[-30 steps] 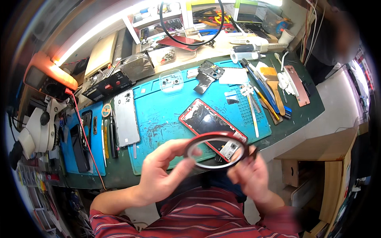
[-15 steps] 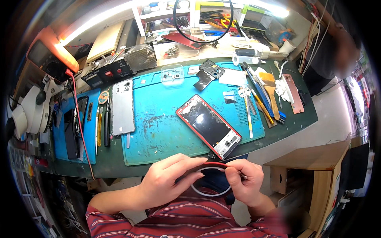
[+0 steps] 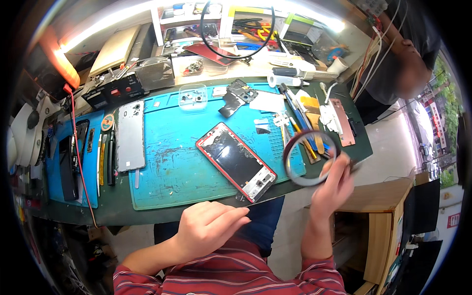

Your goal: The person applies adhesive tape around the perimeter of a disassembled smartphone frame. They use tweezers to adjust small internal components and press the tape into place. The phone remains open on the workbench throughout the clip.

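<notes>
In the head view, the ring-shaped roll (image 3: 301, 180) is in our right hand (image 3: 334, 186), whose thumb and fingers are clamped on its lower-right edge, so most of the ring extends up and to the left of the grip. We have it raised in front of the right end of the blue mat (image 3: 162, 130), beside the wooden-handled brush (image 3: 313, 118). Its open middle faces us, with tool handles showing through; the outline is nearly round, so no long axis stands out.

Our left hand (image 3: 209, 228) is well apart from it, near the bench edge, fingertips drawn together and pointing right; the view is too coarse to tell whether something thin lies between them. Just beyond, the red-framed phone (image 3: 236, 160) lies on the mat, its long axis slanting from upper left to lower right.

Half a second ago, both our hands held the roll low before the striped shirt (image 3: 231, 273); now only the right does, farther right and higher.
</notes>
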### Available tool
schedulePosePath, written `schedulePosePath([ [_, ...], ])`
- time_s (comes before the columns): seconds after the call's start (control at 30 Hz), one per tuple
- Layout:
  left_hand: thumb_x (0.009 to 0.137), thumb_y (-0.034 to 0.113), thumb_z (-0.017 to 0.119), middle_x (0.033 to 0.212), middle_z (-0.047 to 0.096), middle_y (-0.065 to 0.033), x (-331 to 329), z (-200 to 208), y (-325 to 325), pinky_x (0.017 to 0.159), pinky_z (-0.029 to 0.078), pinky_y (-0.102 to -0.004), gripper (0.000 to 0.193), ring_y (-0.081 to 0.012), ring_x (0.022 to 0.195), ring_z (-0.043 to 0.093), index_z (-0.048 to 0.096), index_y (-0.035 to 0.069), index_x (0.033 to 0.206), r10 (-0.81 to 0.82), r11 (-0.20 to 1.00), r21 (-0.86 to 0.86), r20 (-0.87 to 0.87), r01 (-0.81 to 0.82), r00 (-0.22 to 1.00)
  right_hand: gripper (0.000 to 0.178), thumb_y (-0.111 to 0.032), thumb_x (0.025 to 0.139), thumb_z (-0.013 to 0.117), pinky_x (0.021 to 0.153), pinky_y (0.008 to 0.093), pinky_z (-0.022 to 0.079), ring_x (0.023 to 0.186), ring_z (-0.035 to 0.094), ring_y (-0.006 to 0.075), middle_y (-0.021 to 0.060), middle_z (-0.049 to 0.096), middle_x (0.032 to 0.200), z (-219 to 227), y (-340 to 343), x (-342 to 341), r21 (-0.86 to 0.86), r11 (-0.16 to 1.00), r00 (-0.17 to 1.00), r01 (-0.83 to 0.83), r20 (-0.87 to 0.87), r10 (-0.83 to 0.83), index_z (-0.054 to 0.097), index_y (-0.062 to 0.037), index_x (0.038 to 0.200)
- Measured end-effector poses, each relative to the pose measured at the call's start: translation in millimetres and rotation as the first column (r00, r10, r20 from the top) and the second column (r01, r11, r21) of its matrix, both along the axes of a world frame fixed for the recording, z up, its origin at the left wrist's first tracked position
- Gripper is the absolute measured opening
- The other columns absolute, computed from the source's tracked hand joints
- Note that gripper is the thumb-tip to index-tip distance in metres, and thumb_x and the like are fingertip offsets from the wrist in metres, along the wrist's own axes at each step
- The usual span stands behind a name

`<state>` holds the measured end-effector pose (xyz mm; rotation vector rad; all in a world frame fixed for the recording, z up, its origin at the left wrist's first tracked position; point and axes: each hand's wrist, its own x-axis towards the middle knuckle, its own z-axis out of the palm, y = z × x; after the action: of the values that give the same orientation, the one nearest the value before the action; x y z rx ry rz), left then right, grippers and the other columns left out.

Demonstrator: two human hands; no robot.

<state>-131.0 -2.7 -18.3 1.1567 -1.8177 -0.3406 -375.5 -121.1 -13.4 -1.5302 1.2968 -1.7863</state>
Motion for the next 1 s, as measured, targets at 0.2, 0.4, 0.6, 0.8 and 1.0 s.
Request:
schedulePosePath([
  [0.2,0.081,-0.001,0.08,0.114,0.074,-0.0116,13.9,13.3,-20.7,0.086,0.057,-0.0423,0.048,-0.0313,0.1,0.072,0.07,0.003,0.128,-0.026,1.0,-0.003,0.196,0.027,0.98,0.051,-0.041,0.112,0.057,0.059,0.0341,0.045,0.061,0.058,0.015,0.0038,0.062,0.067,14.1,-127.7,-49.4,0.27,0.939,0.833,0.214,-0.553,-0.031,0.075,0.0033,0.095],
  [0.4,0.075,0.01,0.087,0.131,0.067,-0.0113,42.8,28.7,-40.1,0.109,0.048,-0.0483,0.064,-0.033,0.124,0.062,0.066,0.006,0.135,-0.09,0.994,0.095,0.408,0.056,0.909,0.057,-0.054,0.108,0.054,0.073,0.0492,0.053,0.083,0.073,0.0397,0.0193,0.073,0.081,27.5,-132.0,-58.6,0.188,0.876,0.386,0.444,-0.922,0.002,0.071,-0.0015,0.095],
  [0.6,0.075,0.03,0.091,0.158,0.05,-0.0129,63.0,40.9,-96.3,0.129,0.029,-0.0567,0.09,-0.0327,0.149,0.045,0.051,0.011,0.154,-0.394,0.917,0.279,0.515,0.286,0.761,0.027,-0.029,0.107,0.06,0.081,0.0481,0.055,0.093,0.071,0.04,0.0203,0.072,0.103,29.1,-115.6,-83.9,0.13,0.966,0.588,0.223,-0.808,-0.027,0.067,-0.0026,0.107],
  [0.8,0.076,0.045,0.091,0.144,0.057,-0.0126,58.7,36.6,-136.0,0.13,0.027,-0.0574,0.09,-0.0323,0.142,0.052,0.054,0.011,0.151,-0.555,0.832,0.317,0.514,0.456,0.654,0.018,-0.019,0.099,0.069,0.08,0.0438,0.055,0.087,0.071,0.0357,0.0136,0.074,0.098,7.9,-103.1,-89.2,-0.061,0.987,0.473,0.148,-0.872,-0.125,0.075,-0.0015,0.099],
  [1.0,0.072,0.052,0.092,0.13,0.061,-0.0136,58.6,38.1,-129.6,0.125,0.034,-0.0571,0.089,-0.0354,0.128,0.057,0.061,0.009,0.143,-0.437,0.899,0.256,0.593,0.356,0.677,0.026,-0.028,0.095,0.077,0.074,0.0376,0.056,0.078,0.071,0.0261,0.0112,0.077,0.099,20.9,-97.6,-73.6,0.308,0.95,0.632,0.055,-0.747,0.205,0.078,-0.0046,0.106],
])
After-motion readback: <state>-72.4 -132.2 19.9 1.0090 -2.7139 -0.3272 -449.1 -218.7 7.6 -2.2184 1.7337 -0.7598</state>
